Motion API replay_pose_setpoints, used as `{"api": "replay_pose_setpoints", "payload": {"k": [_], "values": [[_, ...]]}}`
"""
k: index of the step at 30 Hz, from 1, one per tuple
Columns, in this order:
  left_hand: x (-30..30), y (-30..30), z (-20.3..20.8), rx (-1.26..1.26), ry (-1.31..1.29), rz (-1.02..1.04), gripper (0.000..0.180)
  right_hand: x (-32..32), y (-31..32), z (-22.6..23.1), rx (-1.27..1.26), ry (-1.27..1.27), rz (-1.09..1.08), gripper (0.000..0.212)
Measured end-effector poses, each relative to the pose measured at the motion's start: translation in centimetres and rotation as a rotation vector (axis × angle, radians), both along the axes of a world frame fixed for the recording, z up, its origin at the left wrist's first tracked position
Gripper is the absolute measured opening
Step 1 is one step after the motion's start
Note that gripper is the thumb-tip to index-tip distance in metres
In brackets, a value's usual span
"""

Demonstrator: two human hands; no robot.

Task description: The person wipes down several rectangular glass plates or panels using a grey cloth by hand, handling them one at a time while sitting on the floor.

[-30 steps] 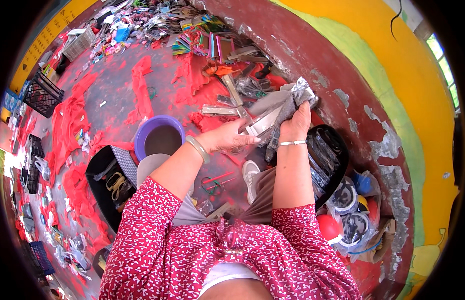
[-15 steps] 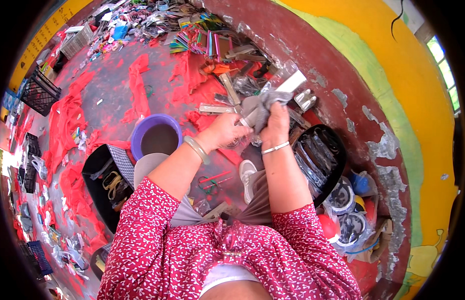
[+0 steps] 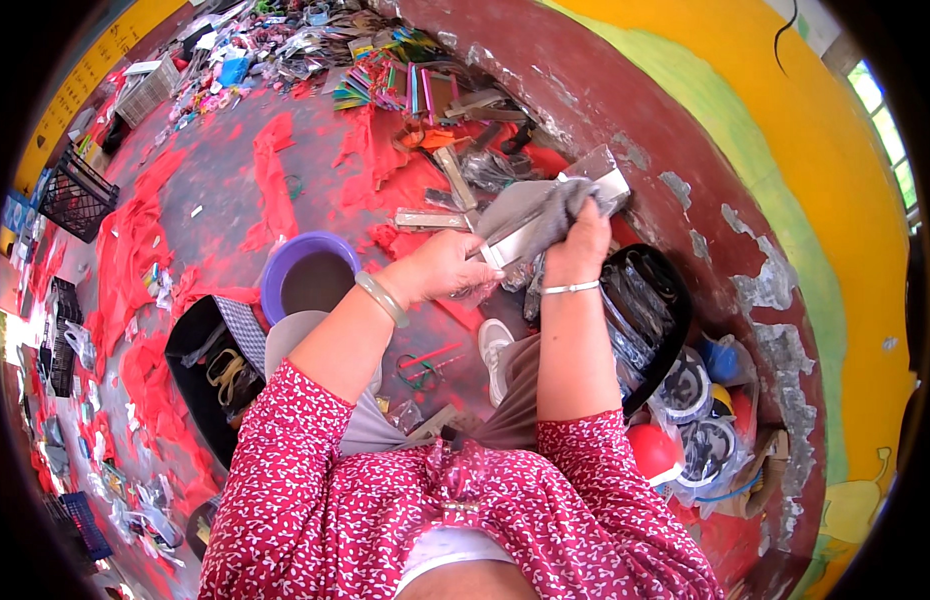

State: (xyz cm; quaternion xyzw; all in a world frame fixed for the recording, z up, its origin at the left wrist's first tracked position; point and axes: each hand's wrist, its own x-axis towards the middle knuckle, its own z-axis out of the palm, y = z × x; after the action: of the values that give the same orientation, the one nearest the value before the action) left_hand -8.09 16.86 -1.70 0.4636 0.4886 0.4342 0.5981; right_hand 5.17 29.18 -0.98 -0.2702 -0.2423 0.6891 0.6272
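Nearest the camera, two forearms came out of red patterned sleeves, one bangle on each wrist. A second before, both hands had held the metal strip farther right with the grey cloth spread loosely around it. By this moment the cloth was bunched tight under the right hand (image 3: 577,245), which was closed on it and pressing it against the flat metal strip (image 3: 545,215). The left hand (image 3: 447,270) was closed around the strip's near end, steadying it. The strip itself had swung to slant up toward the far right, its bright far end poking out past the cloth. Judging from this, the wiping of the strip was under way, with the cloth (image 3: 550,222) working along its length.

Just below the hands, one white shoe (image 3: 493,345) showed on the floor. To the left stood one purple bucket (image 3: 307,275) and, nearer, one black basket (image 3: 210,375) holding straps. To the right lay one black tub (image 3: 653,320) with glossy dark pieces in it, and nearer than that a bag of round tape rolls, at least three, beside one red ball (image 3: 653,450).

Beyond the hands, two more flat metal strips lay on red cloth scraps. Farther off was a stack of coloured strips too many to count, and at the far left one black crate (image 3: 73,195).
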Motion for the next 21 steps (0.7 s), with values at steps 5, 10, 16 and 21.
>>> {"api": "replay_pose_setpoints", "payload": {"k": [5,10,16,21], "values": [[-0.2,0.0,0.3,0.054,0.265,-0.039,0.026,2.4,3.4,-1.5,0.032,0.148,0.012,0.017],[-0.5,0.3,-0.6,0.072,0.206,0.021,0.027,0.4,2.6,-2.5,-0.052,0.175,0.072,0.01],[-1.4,1.7,-2.5,0.113,0.201,0.221,0.021,-2.8,-4.2,-2.2,0.038,-0.027,0.459,0.018],[-1.8,2.3,-2.9,0.216,0.297,0.212,0.023,-3.6,-4.1,-3.8,0.017,-0.104,0.385,0.019]]}}
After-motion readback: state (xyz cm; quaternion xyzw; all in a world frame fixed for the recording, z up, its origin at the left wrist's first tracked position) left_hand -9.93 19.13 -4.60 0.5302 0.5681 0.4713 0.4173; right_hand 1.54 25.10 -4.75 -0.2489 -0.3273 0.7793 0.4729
